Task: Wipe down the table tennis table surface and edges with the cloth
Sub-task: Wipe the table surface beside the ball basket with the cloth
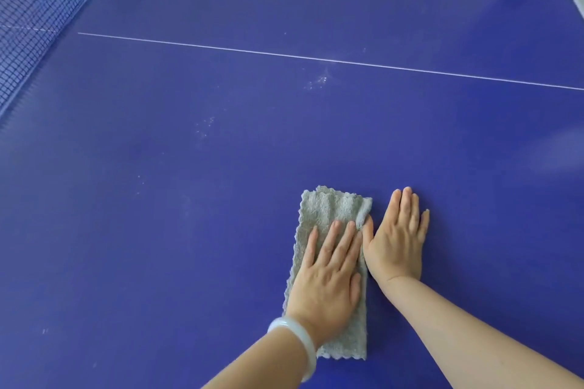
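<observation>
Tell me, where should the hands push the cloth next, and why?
Probably slide the grey cloth straight forward. The left hand lies flat on it, the right hand lies flat on the blue table beside it, and pale specks dot the surface ahead, near the white line.

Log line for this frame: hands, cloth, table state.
step: surface wipe | left hand: flat, pressing cloth | right hand: flat on table, beside cloth | dust specks: ahead, before white line
</observation>
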Tool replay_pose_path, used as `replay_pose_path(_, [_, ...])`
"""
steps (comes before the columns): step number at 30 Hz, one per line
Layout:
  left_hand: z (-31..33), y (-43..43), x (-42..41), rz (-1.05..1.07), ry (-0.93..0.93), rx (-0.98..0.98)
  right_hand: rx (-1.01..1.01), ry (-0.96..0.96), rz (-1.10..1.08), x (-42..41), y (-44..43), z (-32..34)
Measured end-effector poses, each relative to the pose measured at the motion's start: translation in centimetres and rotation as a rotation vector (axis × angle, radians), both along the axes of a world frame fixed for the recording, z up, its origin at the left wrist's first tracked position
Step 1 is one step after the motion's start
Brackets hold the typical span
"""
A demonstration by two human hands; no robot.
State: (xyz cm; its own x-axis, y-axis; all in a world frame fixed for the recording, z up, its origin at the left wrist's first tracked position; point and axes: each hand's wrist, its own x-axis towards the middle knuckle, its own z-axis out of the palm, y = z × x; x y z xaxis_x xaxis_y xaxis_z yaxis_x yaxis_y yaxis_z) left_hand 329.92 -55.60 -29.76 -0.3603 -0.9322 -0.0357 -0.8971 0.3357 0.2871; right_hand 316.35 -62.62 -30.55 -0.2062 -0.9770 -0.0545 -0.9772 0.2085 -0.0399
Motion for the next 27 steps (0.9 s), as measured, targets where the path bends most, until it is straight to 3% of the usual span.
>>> replay_pose_path(4, [-0.2,-2.4,6.2,-0.096,-0.063,-0.012,-0.021,0.015,0.006,-0.1,0.1,0.0])
replay_pose_path(9, [0.0,-6.6,15.5,0.29,-0.088,0.011,0.026,0.018,-0.002,0.4,0.4,0.9])
replay_pose_path(16, [-0.4,-6.8,15.5,0.293,-0.087,0.018,-0.09,-0.19,-0.053,-2.7,-6.1,3.5])
replay_pose_path(21, [0.2,-6.7,15.5,0.297,-0.084,0.039,0.006,-0.201,-0.058,1.6,-14.1,2.2])
replay_pose_path(24, [0.1,-6.4,15.2,0.306,-0.079,0.012,-0.055,-0.157,-0.126,2.9,-14.7,0.5])
replay_pose_path(27, [0.2,-8.2,11.8,0.161,-0.047,0.003,-0.088,-0.173,-0.131,2.7,-14.6,-0.3])
